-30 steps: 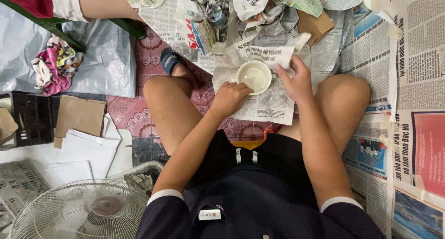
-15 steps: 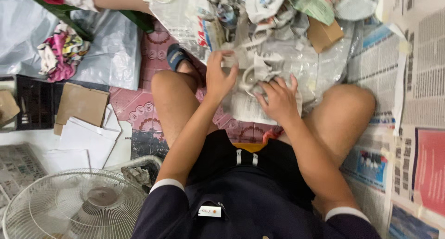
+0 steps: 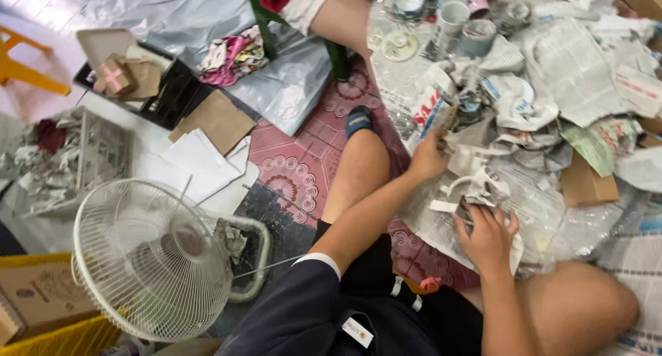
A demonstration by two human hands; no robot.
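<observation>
I sit on the floor with bare knees raised. My left hand [image 3: 427,156] pinches a crumpled edge of newspaper [image 3: 476,180] on a clear plastic sheet [image 3: 579,225]. My right hand [image 3: 486,232] is clamped over a small newspaper-wrapped bundle [image 3: 458,205] just in front of my right knee; what is inside is hidden. Several cups [image 3: 452,14] in white, blue and pink stand at the far edge of the paper heap. More crumpled newspaper sheets [image 3: 572,73] lie to the right.
A white standing fan [image 3: 148,259] lies near my left side. Another person's bare leg [image 3: 338,14] and a green chair leg [image 3: 258,18] are at the top. Brown cardboard [image 3: 217,121], white sheets [image 3: 200,163], a black tray [image 3: 165,94] and a yellow crate [image 3: 62,335] are to the left.
The white cup that sat open on the newspaper is now covered as both hands crumpled the paper over it. My head has turned left, bringing the fan and tray into view.
</observation>
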